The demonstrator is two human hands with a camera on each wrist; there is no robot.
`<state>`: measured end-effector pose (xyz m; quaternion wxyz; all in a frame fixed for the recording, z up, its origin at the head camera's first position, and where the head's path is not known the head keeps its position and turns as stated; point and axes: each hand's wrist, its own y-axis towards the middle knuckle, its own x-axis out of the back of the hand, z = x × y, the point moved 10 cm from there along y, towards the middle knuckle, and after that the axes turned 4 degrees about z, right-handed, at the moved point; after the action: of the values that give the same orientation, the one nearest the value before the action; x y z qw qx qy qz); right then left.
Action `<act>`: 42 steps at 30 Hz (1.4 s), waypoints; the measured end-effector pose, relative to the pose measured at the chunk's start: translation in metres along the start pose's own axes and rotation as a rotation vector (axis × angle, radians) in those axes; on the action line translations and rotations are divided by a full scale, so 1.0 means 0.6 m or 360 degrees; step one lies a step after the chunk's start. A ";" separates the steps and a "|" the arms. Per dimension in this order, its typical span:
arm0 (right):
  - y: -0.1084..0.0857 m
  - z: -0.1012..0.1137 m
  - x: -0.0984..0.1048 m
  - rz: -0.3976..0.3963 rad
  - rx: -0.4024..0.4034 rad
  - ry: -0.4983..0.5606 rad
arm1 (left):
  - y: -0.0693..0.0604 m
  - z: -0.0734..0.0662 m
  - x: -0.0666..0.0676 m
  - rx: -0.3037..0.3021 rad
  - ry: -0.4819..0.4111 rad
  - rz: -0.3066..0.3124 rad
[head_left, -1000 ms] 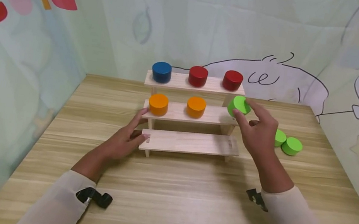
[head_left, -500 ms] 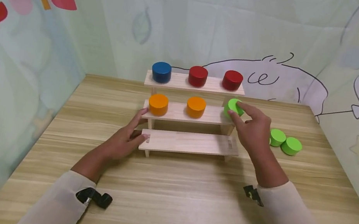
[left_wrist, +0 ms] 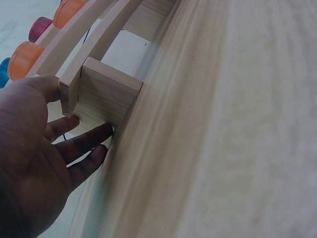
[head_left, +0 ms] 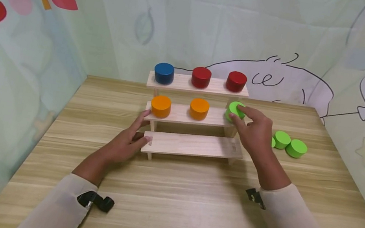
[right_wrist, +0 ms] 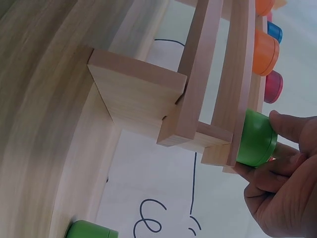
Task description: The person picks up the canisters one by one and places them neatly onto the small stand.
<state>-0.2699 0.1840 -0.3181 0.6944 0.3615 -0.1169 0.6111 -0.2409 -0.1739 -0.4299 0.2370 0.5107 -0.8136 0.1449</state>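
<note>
My right hand [head_left: 256, 131] pinches a green cylinder block [head_left: 234, 111] between thumb and fingers at the right end of the middle shelf. In the right wrist view, the green block [right_wrist: 257, 138] appears to meet the shelf's surface. My left hand [head_left: 125, 142] touches the left end of the three-tier wooden stand [head_left: 192, 145], its thumb at the lowest shelf's end. The left wrist view shows its other fingers [left_wrist: 84, 144] fairly straight beside the stand's leg. Two orange blocks [head_left: 199, 109] share the middle shelf. A blue block [head_left: 164, 73] and two red blocks [head_left: 201, 78] stand on the top one.
More green blocks [head_left: 296, 148] stand on the wood-grain table [head_left: 167, 207] to the right of the stand, one partly hidden behind my right hand. A printed cloth backdrop [head_left: 119, 12] encloses the back and sides.
My right hand has moved left and down with the green block, from above the middle shelf's right end to the shelf. My left hand has kept its place on the stand.
</note>
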 end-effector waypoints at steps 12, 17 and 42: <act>0.000 -0.002 -0.006 0.0060 -0.0055 -0.0085 | 0.001 -0.002 0.000 -0.0018 0.0012 -0.0001; -0.002 -0.005 -0.006 0.0060 -0.0051 -0.0079 | 0.001 -0.002 -0.001 -0.0018 0.0011 -0.0001; -0.019 -0.062 0.095 -0.0014 -0.0164 -0.0086 | 0.001 -0.001 0.000 -0.0012 0.0011 0.0001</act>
<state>-0.2570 0.2516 -0.3145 0.7112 0.3422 -0.1655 0.5913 -0.2410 -0.1733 -0.4296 0.2417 0.5092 -0.8134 0.1438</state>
